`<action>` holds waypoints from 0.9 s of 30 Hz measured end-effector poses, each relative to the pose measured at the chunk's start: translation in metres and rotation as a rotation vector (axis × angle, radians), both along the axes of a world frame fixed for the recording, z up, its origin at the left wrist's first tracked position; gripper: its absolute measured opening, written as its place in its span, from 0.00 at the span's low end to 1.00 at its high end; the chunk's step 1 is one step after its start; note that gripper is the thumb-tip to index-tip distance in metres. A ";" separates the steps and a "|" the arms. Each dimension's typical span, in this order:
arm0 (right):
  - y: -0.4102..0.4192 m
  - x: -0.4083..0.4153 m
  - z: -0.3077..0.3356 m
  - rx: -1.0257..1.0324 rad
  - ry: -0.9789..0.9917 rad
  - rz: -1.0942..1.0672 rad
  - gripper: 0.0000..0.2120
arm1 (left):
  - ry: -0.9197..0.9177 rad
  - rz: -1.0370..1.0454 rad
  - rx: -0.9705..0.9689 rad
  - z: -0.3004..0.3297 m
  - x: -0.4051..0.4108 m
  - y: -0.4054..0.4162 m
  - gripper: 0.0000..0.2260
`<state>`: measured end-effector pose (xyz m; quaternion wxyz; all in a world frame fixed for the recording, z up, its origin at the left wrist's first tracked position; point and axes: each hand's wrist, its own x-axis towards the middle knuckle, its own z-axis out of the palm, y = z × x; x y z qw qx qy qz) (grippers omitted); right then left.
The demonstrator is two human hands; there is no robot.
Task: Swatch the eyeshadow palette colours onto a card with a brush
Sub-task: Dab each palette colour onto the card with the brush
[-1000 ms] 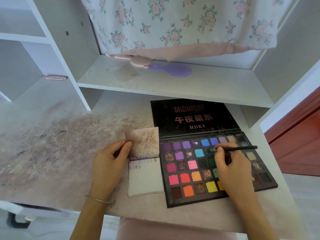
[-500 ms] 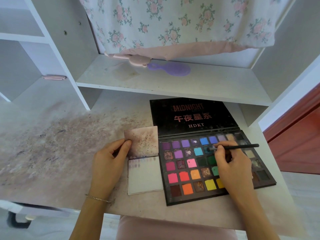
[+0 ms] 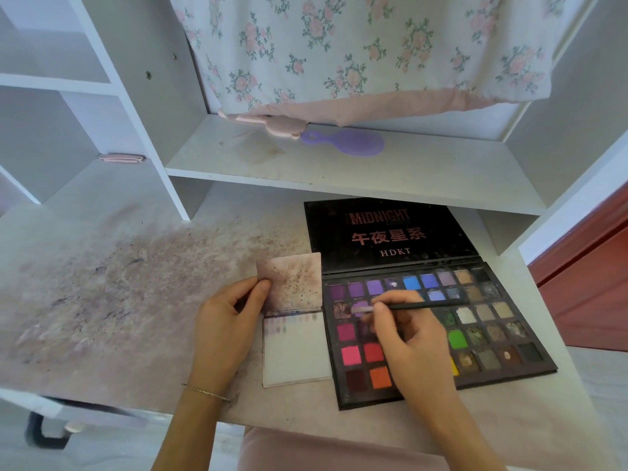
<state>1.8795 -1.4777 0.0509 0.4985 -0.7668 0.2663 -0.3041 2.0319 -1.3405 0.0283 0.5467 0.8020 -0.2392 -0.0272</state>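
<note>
An open black eyeshadow palette (image 3: 482,321) with several coloured pans lies on the desk, its lid flat behind it. My right hand (image 3: 411,338) pinches a thin black brush (image 3: 424,306) and hovers over the palette's left half; the bristle tip sits at a light purple pan in the second row. Left of the palette lies a white card (image 3: 295,355) with a faint row of swatches near its top. A stained flap (image 3: 292,283) stands up behind the card. My left hand (image 3: 231,321) holds that flap's left edge with thumb and fingers.
The desk surface (image 3: 119,294) is smeared with purple-brown powder on the left. A low shelf (image 3: 339,171) overhangs the back of the desk, carrying a purple hairbrush (image 3: 350,141) and a pink item. Floral fabric hangs above. A pink stool seat shows below the desk edge.
My right hand moved left across the palette, carrying the brush tip from the teal pan to the light purple pan near the left side. The left hand and card stayed put.
</note>
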 end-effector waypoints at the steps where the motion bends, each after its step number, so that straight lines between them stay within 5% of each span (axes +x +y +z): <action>1: 0.005 0.003 -0.001 0.005 0.013 0.033 0.07 | 0.001 0.001 -0.001 0.000 0.000 0.000 0.09; 9: 0.027 0.024 0.000 -0.007 0.081 0.267 0.07 | 0.001 -0.018 -0.002 0.003 -0.001 0.000 0.09; 27: 0.028 0.029 -0.004 -0.086 0.200 0.291 0.10 | -0.010 0.006 0.025 0.002 0.000 0.000 0.06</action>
